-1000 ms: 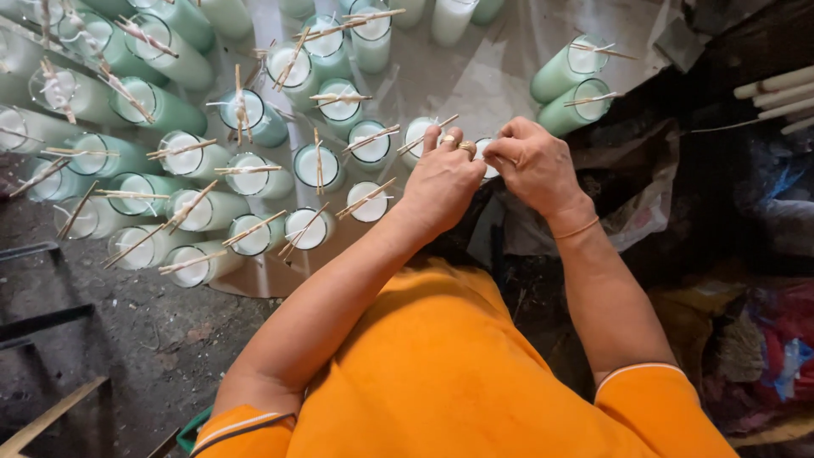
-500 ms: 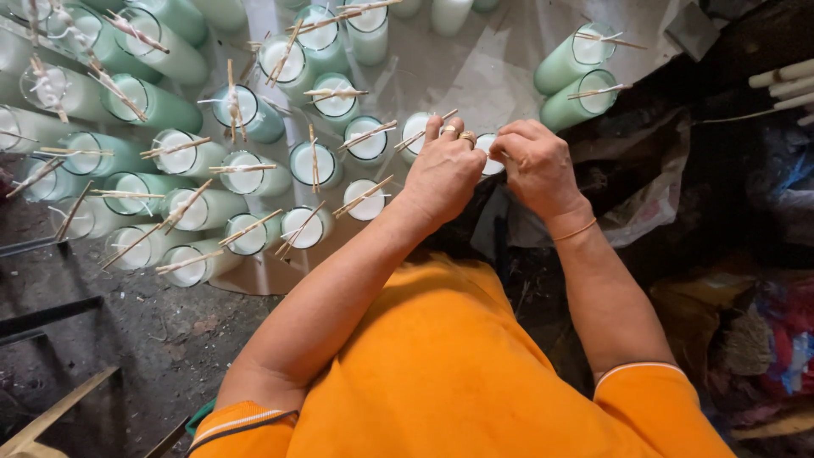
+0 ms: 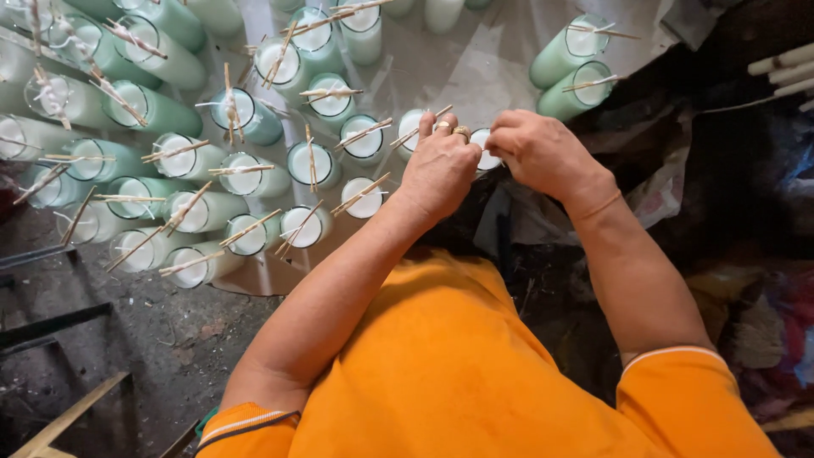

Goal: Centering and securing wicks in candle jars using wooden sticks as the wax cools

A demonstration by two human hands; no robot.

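Fingers of both hands pinched on white candle glass (image 3: 485, 149) | pale sheet (image 3: 475, 68) | dirty concrete floor (image 3: 161, 339)

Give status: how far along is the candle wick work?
Done: most green candle glasses are filled with white wax and carry wick sticks. In hand: left hand and right hand work on one glass. Left: cannot tell; no stickless glass is plainly visible.

The left hand (image 3: 439, 165) and right hand (image 3: 543, 153) drew slightly closer over the white candle glass (image 3: 485, 151), covering more of it. The whole scene slid a little toward six o'clock, so the paired green glasses (image 3: 572, 72) at one o'clock sat lower.
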